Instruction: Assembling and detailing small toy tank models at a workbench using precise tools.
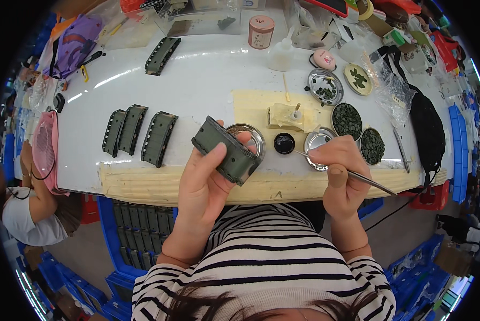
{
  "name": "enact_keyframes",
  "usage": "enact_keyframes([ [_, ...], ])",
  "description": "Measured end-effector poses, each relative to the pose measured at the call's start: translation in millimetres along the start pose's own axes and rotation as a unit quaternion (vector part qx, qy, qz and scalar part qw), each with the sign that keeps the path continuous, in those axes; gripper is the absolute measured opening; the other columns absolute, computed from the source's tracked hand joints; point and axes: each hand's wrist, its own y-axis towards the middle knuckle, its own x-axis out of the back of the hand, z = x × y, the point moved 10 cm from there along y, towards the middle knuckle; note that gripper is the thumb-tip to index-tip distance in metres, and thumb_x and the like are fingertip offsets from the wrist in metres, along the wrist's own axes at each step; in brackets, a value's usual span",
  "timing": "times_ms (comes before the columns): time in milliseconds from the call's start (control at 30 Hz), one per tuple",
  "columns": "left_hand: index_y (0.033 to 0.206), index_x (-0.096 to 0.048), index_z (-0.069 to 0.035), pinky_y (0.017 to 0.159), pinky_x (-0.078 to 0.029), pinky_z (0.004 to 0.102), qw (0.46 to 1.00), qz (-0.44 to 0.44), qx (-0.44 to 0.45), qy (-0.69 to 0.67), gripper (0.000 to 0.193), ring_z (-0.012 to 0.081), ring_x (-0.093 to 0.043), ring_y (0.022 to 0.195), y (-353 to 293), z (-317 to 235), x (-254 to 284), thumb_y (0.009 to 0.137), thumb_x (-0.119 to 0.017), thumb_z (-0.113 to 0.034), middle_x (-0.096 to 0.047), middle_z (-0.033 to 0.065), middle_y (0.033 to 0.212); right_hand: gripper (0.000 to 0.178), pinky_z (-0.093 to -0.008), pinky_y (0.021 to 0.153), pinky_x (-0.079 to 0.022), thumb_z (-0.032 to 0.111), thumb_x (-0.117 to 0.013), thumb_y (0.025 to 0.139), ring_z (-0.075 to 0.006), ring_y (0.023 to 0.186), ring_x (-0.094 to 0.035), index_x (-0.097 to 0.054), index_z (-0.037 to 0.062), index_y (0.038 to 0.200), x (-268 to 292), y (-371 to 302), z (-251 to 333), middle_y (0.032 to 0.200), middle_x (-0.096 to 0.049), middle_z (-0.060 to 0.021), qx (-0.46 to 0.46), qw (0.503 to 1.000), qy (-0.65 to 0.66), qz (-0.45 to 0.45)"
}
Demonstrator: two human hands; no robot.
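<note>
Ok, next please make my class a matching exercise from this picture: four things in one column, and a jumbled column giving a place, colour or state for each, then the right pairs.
Column one
1. Left hand
2. Small round pot
3. Right hand
4. Round tin

Column two
A. Pink, toward the far side of the table
B. Holds a thin metal tool
C. Holds a curved green piece
D. Black

Right pairs: 1-C, 2-D, 3-B, 4-A
</note>
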Motion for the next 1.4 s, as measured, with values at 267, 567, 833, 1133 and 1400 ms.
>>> enact_keyframes([
  [267,0.137,-0.032,-0.011,0.092,-0.053,0.0353,0.999,-0.04,-0.005,0.024,0.052,0.026,-0.058,0.114,3,8,-7,0.091,-0.054,0.001,-0.056,0.0162,0.121,0.016,-0.0309,0.074,-0.051,0.002,-0.06,0.085,-0.0237,0.086,-0.064,-0.067,-0.0005,0.1,-30,2,10,0.095,-0.066,-0.014,-0.004,0.996,0.066,0.063],
  [567,0.133,-0.037,-0.011,0.097,-0.049,0.0364,0.999,-0.041,-0.01,0.014,0.046,0.025,-0.055,0.115,1,9,-12,0.091,-0.053,0.0,-0.055,0.0145,0.12,0.014,-0.0296,0.075,-0.051,0.004,-0.063,0.085,-0.0211,0.085,-0.062,-0.068,0.0002,0.097,-36,4,4,0.098,-0.068,-0.0133,-0.016,0.996,0.052,0.064],
  [833,0.128,-0.044,-0.009,0.1,-0.046,0.0357,0.999,-0.038,0.004,0.006,0.038,0.0241,-0.054,0.116,1,11,-12,0.092,-0.054,-0.002,-0.055,0.0141,0.12,0.014,-0.0292,0.075,-0.051,0.003,-0.063,0.084,-0.0209,0.085,-0.062,-0.069,0.0005,0.097,-39,3,2,0.098,-0.069,-0.0125,-0.016,0.997,0.043,0.065],
  [1133,0.124,-0.046,-0.009,0.1,-0.047,0.0354,1.0,-0.027,0.007,0.008,0.033,0.0232,-0.055,0.116,2,12,-11,0.092,-0.054,-0.003,-0.056,0.0137,0.119,0.014,-0.0286,0.074,-0.051,0.004,-0.064,0.085,-0.02,0.085,-0.062,-0.069,0.0008,0.097,-40,3,1,0.099,-0.069,-0.012,-0.023,0.997,0.038,0.064],
  [1400,0.121,-0.041,-0.004,0.093,-0.052,0.0327,0.999,-0.04,0.012,0.003,0.034,0.0221,-0.057,0.112,1,12,-12,0.091,-0.056,-0.001,-0.056,0.0118,0.116,0.015,-0.0284,0.072,-0.052,0.003,-0.064,0.084,-0.0199,0.084,-0.062,-0.069,0.0006,0.098,-40,2,1,0.099,-0.068,-0.0122,-0.019,0.997,0.031,0.064],
])
